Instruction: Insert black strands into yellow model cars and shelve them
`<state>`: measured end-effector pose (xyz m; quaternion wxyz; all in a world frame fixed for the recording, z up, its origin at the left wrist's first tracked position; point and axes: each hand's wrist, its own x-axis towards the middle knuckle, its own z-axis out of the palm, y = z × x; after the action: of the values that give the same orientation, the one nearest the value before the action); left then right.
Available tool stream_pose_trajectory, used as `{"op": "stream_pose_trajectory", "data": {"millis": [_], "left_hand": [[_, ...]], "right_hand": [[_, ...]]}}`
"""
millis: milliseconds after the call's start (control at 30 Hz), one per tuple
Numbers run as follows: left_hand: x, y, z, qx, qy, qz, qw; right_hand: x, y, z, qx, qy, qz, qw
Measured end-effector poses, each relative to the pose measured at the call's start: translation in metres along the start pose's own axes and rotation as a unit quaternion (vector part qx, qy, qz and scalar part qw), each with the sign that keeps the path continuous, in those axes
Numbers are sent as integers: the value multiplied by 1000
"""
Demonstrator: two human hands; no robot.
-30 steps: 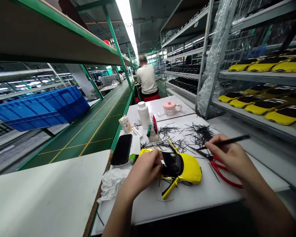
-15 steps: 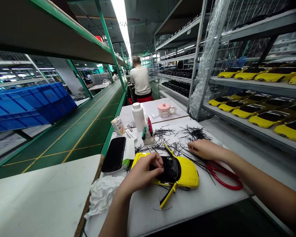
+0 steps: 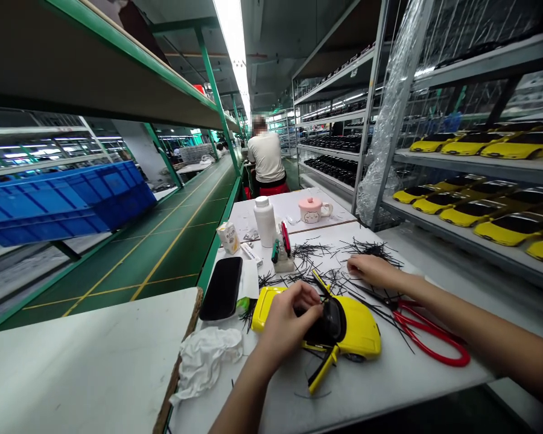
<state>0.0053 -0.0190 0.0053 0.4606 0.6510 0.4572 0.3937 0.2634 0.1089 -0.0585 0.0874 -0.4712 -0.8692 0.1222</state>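
A yellow model car lies on the white table with its doors swung out and a black cabin. My left hand rests over its roof, fingers curled in toward the thumb; whatever the fingertips pinch is too small to make out. Farther right, my right hand reaches down to the tabletop among thin black strips, its fingers closed together and their tips partly hidden. Under the right forearm lie scissors with red handles, their blades pointing toward that hand.
Behind the car stand a pen holder, a white bottle and a pink lidded mug. A phone and crumpled tissue lie left. Shelves of yellow cars line the right; a person sits ahead.
The whole view has shifted, so the table sits slightly lower and farther right. My left hand stays at the car's roof; my right hand remains by the strips, fingertips slightly moved.
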Motion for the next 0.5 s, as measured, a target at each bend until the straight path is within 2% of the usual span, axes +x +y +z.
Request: {"op": "stream_pose_trajectory", "data": {"millis": [100,200,267,367,500], "left_hand": [[-1,0,3,-20,35,-3,999],[-2,1,5,-29,42,-1,999],[-2,2,6,-31,35,1,999],[-3,3,8,-30,27,2,999],[-4,5,9,-37,24,4,999]], "right_hand": [[-5,-16,-8,46,15,-10,999],[-16,-47,-28,110,6,-52,993],[-26,-69,-45,166,-22,-92,982],[-38,-92,-64,278,-80,-142,947],[-42,-102,-69,325,-114,-152,926]]}}
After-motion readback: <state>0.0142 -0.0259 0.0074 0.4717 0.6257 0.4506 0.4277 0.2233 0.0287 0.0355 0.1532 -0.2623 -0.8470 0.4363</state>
